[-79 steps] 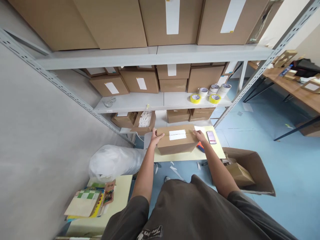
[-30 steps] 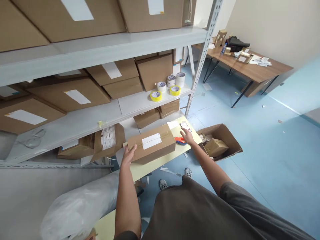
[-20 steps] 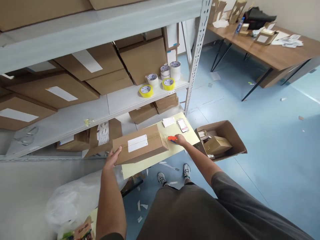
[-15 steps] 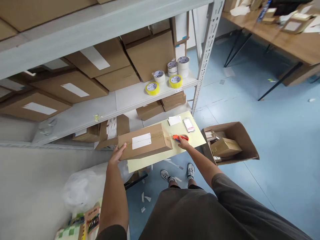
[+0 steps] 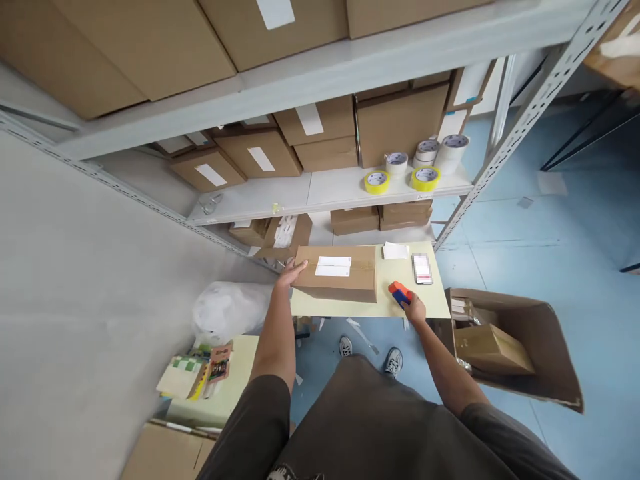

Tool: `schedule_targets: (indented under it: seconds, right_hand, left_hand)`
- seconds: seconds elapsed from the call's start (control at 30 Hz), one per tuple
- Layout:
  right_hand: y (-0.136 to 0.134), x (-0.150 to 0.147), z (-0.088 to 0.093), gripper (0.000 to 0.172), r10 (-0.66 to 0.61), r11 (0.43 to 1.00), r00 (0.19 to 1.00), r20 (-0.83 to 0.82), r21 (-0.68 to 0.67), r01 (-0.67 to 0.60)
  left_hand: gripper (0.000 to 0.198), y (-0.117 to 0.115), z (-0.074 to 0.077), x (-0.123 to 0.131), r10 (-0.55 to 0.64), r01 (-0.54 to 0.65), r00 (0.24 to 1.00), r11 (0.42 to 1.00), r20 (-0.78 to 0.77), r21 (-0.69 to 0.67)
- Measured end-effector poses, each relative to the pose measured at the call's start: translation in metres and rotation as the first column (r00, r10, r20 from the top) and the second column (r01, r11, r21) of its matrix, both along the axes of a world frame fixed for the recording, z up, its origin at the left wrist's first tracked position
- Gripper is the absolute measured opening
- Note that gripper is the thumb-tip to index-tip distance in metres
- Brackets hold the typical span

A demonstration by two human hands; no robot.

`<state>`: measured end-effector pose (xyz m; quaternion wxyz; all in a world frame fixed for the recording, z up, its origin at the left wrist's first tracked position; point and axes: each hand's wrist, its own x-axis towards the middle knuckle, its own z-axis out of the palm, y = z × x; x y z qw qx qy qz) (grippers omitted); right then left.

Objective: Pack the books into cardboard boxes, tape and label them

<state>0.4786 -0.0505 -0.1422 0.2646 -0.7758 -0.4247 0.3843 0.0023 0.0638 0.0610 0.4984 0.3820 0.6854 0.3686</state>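
Observation:
A closed cardboard box [image 5: 345, 289] with a white label on its top lies on the pale yellow tabletop [image 5: 320, 307]. My left hand [image 5: 293, 272] grips the box's left end, its thumb on top and the other fingers hidden behind the edge. To the right of the box, my right hand [image 5: 415, 309] is closed around an orange and blue tape dispenser [image 5: 400, 293], held over the tabletop apart from the box. White paper slips [image 5: 395, 251] and a blurred-out phone [image 5: 422, 269] lie behind the dispenser.
Shelving [image 5: 345, 190] with cardboard boxes and several tape rolls [image 5: 376, 181] rises behind the table. An open carton [image 5: 555, 353] holding packages stands at right. A white plastic bag [image 5: 220, 310] is at left. Paper scraps lie on the floor.
The view has swung left, and the box now sits squarer to the table's edge. My right hand has drawn the tape dispenser away from the box's right end and turned it.

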Motion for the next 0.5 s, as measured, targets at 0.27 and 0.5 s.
schedule_targets:
  seconds: [0.27,0.5]
  right_hand:
    - [0.012,0.034,0.083,0.062,-0.091,0.971,0.981,-0.17,0.203,0.126]
    - [0.051,0.025,0.192,0.057,0.068,0.834,0.874,-0.482,0.509,0.215]
  left_hand:
    - [0.064,0.0,-0.005,0.013,-0.055,0.046,0.992,0.996,0.115,0.082]
    - [0.073,-0.001,-0.026,0.058,-0.228,0.209,0.951,0.972,0.208,0.111]
